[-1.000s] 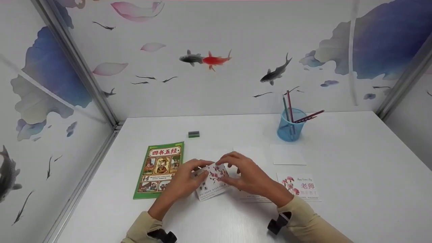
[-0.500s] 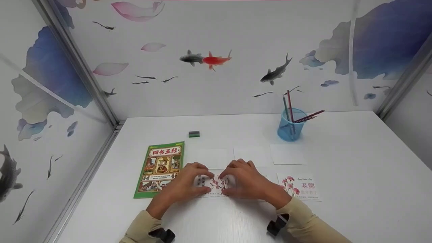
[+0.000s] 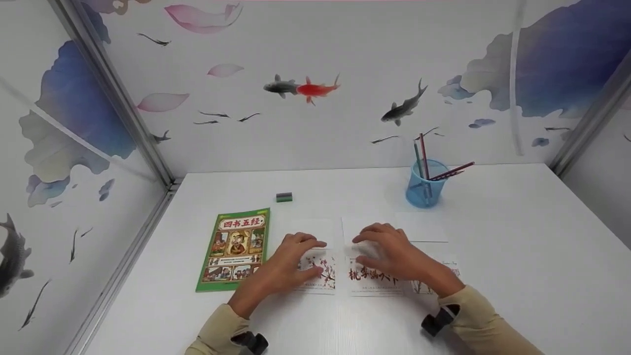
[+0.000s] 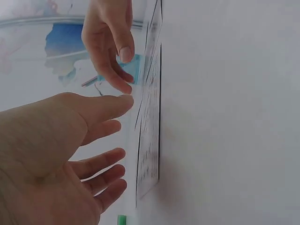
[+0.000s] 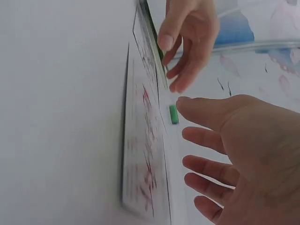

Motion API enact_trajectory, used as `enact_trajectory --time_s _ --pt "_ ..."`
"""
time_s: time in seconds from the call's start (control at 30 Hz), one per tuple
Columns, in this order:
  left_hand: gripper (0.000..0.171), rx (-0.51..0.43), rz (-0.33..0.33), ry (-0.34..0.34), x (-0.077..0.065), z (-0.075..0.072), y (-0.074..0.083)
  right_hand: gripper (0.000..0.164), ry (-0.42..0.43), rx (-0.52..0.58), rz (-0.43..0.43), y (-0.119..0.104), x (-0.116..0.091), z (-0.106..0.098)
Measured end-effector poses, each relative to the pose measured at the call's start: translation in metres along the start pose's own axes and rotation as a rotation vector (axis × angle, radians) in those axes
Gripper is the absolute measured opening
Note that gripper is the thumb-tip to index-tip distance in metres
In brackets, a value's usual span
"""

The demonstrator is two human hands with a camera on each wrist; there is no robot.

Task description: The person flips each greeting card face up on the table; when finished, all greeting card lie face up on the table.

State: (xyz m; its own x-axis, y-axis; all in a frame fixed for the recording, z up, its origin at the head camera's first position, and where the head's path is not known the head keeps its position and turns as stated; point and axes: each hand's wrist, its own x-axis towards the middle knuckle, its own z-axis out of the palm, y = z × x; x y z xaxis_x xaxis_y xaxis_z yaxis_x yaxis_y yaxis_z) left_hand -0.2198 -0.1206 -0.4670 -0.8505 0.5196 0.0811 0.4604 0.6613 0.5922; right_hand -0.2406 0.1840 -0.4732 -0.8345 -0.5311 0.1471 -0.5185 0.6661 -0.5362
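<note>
Head view: a person's left hand (image 3: 291, 264) hovers over a blossom-printed card (image 3: 326, 283) on a white table (image 3: 315, 325); the right hand (image 3: 394, 254) hovers over a card with Chinese lettering (image 3: 377, 287), just right of it. A green-bordered book (image 3: 234, 249) lies at left; a blue pencil cup (image 3: 425, 192) stands farther back, right.

Left wrist view: the left hand's fingers are spread, holding nothing.

Right wrist view: the right hand is likewise relaxed and unfilled, apart from the cards.

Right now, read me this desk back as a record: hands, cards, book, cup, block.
Left hand: over the leftmost printed card, gripping nothing
Right hand: over the middle printed card, gripping nothing
White cards: behind the printed row
Book: green-bordered, left of the cards
Blue cup: back right, holding pencils
Block: partly green, farther back than the book
</note>
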Motion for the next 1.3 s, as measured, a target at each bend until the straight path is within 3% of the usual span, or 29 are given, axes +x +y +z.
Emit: enact_trajectory --time_s 0.2,0.4,0.53,0.67,0.8,1.03,1.3 --pt "0.046 0.036 0.037 -0.004 0.024 0.014 0.022 0.040 0.073 0.012 0.095 0.052 -0.029 -0.038" --pt "0.039 0.109 0.119 -0.015 0.058 0.036 0.047 0.051 0.046 -0.023 0.209 0.095 -0.051 -0.063" --pt "0.040 0.176 0.158 -0.034 0.083 0.053 0.064 0.061 -0.005 0.009 0.278 0.107 -0.056 -0.070" --pt "0.046 0.254 0.137 -0.079 0.108 0.069 0.081 0.066 -0.036 0.048 0.324 0.112 -0.058 -0.073" --pt "0.052 0.332 0.102 -0.106 0.126 0.079 0.091 0.066 -0.033 0.071 0.317 0.114 -0.057 -0.074" --pt "0.045 0.431 0.082 -0.098 0.135 0.086 0.092 0.066 -0.018 0.083 0.296 0.116 -0.053 -0.074" --pt "0.040 0.433 0.089 -0.072 0.136 0.093 0.096 0.073 0.051 0.051 0.358 0.118 -0.057 -0.077"
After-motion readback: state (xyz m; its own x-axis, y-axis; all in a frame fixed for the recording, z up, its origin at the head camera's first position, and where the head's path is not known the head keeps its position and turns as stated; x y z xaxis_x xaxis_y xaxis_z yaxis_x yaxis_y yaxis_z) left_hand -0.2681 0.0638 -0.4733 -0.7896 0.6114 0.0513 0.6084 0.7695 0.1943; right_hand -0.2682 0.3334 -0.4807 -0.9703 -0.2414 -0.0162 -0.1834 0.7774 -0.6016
